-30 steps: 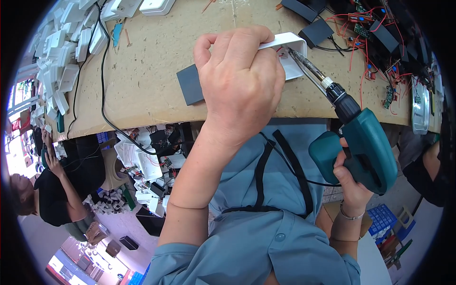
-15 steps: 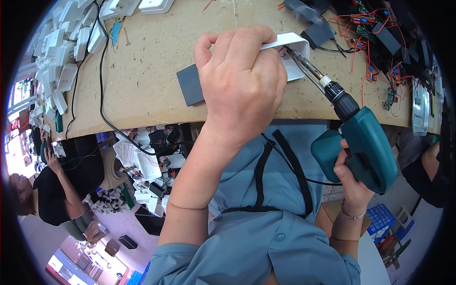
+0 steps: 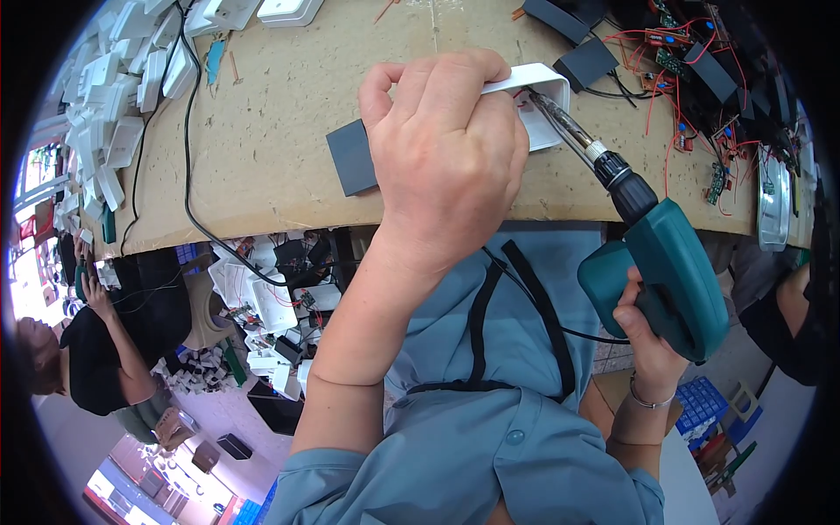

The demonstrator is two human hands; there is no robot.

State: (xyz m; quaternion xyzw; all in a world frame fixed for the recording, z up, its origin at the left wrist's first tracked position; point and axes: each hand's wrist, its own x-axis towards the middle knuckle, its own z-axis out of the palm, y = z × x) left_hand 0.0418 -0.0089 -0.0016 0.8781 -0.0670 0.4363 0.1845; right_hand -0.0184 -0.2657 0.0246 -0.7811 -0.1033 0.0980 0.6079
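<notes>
Tan bench (image 3: 289,166); left hand (image 3: 446,153) hides part of white casing (image 3: 544,133).

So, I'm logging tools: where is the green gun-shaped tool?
The tool is right of centre in the head view, in the right hand, its tip at the white casing.

The short-sleeved shirt (image 3: 437,446) is blue-grey, the bracelet (image 3: 650,404) silver.

Recorded deep teal and black on the soldering gun (image 3: 687,271); plain white on the casing (image 3: 540,131); dark grey on the flat block (image 3: 350,162). Noted tan with dark flecks on the table (image 3: 280,114), plain grey-blue on the shirt (image 3: 472,437).
</notes>
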